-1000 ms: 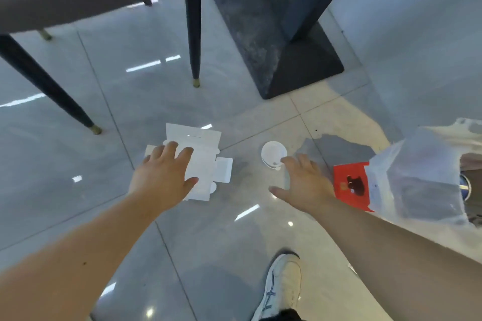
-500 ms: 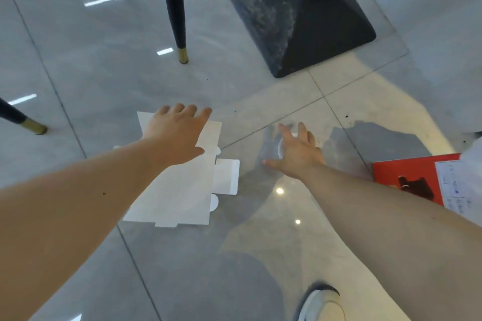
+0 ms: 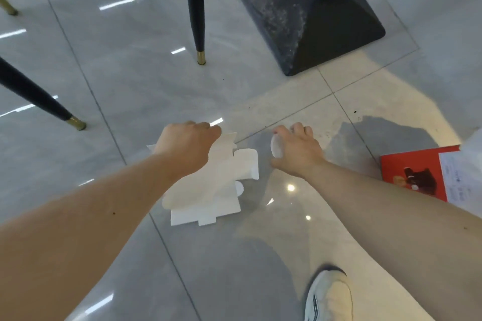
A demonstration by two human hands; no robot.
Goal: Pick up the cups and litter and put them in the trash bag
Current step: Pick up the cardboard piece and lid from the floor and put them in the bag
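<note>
- Two hands down at the floor, each on its own piece of litter.
- Left hand: fingers curled over the far edge of the flattened white carton, closed on it; far end appears raised off the tiles, near end resting on them.
- Carton's long axis running from the far edge under the left hand back toward the white shoe; side flap jutting right, toward the other hand.
- Right hand: fingers bent over a small round white lid, thumb below it, only the lid's left edge showing; looks pinched, though full closure hard to confirm.
- Lid just right of the carton's flap, apart from it; nearer the right hand by far, carton nearer the left.
- Red box flat on the floor to the right, well apart from both hands, untouched.
- Pale translucent sheet at the right border over the box's edge, perhaps the trash bag; too little visible to say.
- Black chair legs and dark pedestal base beyond the hands, clear of them.
- Judged step: lifting both pieces at once, then carrying rightward if the bag does lie there.
- Risk, as a guess: limp carton folding or dragging along the tiles on the way up.
</note>
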